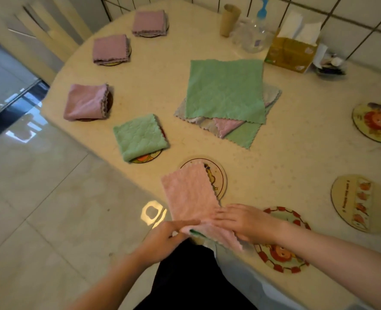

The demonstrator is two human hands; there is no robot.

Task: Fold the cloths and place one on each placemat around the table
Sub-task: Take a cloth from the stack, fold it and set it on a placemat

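Pink cloth (188, 195) mid-fold at the near edge of the table (285, 157).
The left hand (165, 237) pinches its fuzzy near corner while the right hand (241, 222) presses flat-fingered on top; the far end lies over a round picture placemat (217, 175). Scallop-edged cloths sit stacked mid-table (225, 90); a yellow tissue box (290, 52) holds white tissues.

Fluffy pink cloth (189, 195), speckled matt table (285, 157), glossy floor tiles (51, 186)

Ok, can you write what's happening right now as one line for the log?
step: folding pink cloth | left hand: pinches its near corner | right hand: lies flat on it | mat below: partly covered | unfolded pile: waiting
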